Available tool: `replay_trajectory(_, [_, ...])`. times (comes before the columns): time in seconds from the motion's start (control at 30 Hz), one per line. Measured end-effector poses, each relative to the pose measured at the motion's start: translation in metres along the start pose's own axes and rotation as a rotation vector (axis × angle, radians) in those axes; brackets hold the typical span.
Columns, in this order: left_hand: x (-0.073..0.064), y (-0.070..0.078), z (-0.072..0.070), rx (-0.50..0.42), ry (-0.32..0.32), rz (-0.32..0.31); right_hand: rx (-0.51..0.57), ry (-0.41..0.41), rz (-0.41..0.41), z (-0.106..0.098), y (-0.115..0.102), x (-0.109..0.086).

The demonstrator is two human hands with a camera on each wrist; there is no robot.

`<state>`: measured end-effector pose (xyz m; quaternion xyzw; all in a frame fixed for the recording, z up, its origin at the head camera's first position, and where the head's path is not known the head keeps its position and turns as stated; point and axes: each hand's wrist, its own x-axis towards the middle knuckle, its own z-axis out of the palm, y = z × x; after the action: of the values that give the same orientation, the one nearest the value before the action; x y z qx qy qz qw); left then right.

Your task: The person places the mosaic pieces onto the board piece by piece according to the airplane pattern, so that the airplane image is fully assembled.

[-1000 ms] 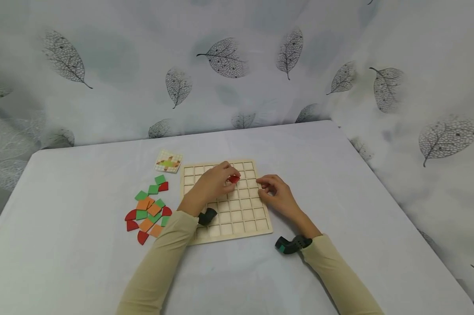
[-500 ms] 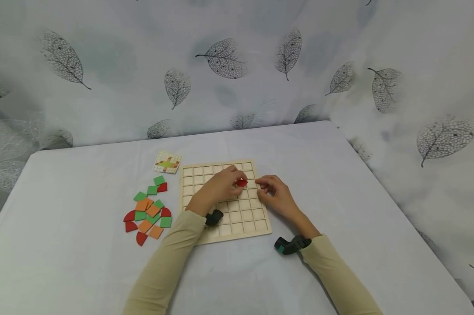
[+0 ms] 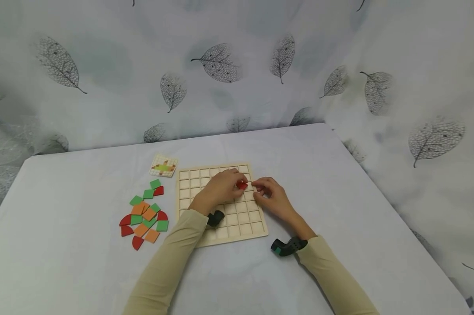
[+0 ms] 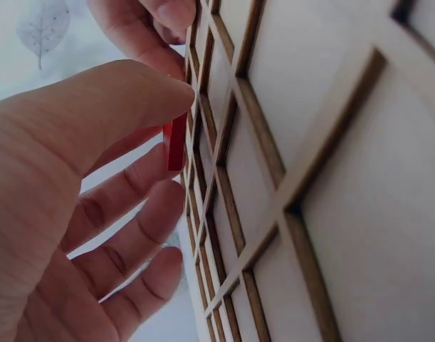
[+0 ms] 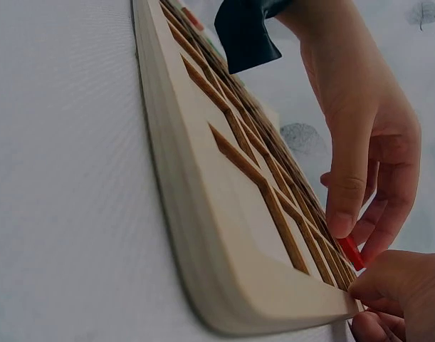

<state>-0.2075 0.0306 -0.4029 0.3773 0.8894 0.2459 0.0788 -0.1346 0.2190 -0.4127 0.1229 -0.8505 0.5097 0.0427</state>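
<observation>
My left hand [image 3: 221,186] is over the upper right part of a wooden grid board [image 3: 233,221] and pinches a red tile [image 3: 242,186] between thumb and fingers. In the left wrist view the tile [image 4: 176,146] stands edge-on, close to the grid, under the thumb; the remaining fingers are spread loosely below. My right hand [image 3: 275,200] is at the board's right edge, its thumb and bent forefinger touching the rim and the other fingers loosely curled. From the right wrist view, the board's rounded corner [image 5: 238,306] lies on the white cloth, with the left hand [image 5: 374,142] above the grid.
Left of the board lies a loose spread of green tiles [image 3: 162,225], orange tiles [image 3: 152,236] and red rounded tiles [image 3: 137,243], some overlapping. A pattern card [image 3: 163,166] lies beyond them, near the board's upper left corner. A leaf-patterned cloth [image 3: 252,96] hangs behind the table.
The left hand has moved right across the board with the red tile, then stayed nearly in place there. The right hand keeps to the board's edge. The head view has shifted slightly.
</observation>
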Motion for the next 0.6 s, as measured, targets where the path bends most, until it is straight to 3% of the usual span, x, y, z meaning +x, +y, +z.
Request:
replay_trajectory(0.23, [0.006,-0.002,0.006,-0.039,-0.033,0.033,-0.015,0.018,-0.024,0.004,0.014,0.002])
replay_trajectory(0.37, [0.007,0.000,0.005,-0.056,-0.041,0.038,-0.015,0.013,-0.015,0.002,0.000,0.000])
replay_trajectory(0.6, [0.006,0.002,0.004,-0.083,-0.035,0.014,-0.017,0.007,-0.003,0.001,-0.002,0.000])
